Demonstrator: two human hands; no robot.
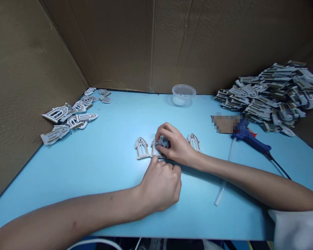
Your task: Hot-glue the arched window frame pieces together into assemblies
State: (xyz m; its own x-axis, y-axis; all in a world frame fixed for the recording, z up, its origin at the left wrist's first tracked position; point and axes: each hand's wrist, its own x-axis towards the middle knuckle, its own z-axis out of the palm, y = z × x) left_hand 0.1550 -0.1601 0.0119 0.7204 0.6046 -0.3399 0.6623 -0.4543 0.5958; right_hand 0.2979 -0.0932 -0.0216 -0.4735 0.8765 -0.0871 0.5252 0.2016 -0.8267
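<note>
Glue gun (253, 140) right, small arches (56, 133) far left, cup (183, 94) behind

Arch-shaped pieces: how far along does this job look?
Possibly done: the small cluster at left, unconfirmed. In hand: an arch piece at the right hand's fingertips, left hand by its lower edge. Likely left: the large pile at right, suggesting an early stage.
</note>
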